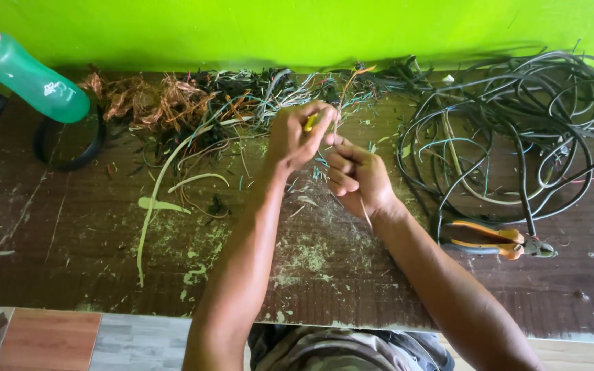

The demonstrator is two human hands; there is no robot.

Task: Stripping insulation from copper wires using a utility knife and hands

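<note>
**Thin wire pinched between both hands at table centre**

Left hand closed around a small yellow tool, fingers curled tight. Right hand at four o'clock of it, touching, fingertips pinched shut on a thin wire rising toward twelve o'clock. Heap of stripped wire scraps at ten o'clock. Coiled dark cables at three o'clock. Orange-handled pliers at four o'clock on the table. Green bottle far off at nine o'clock.
</note>
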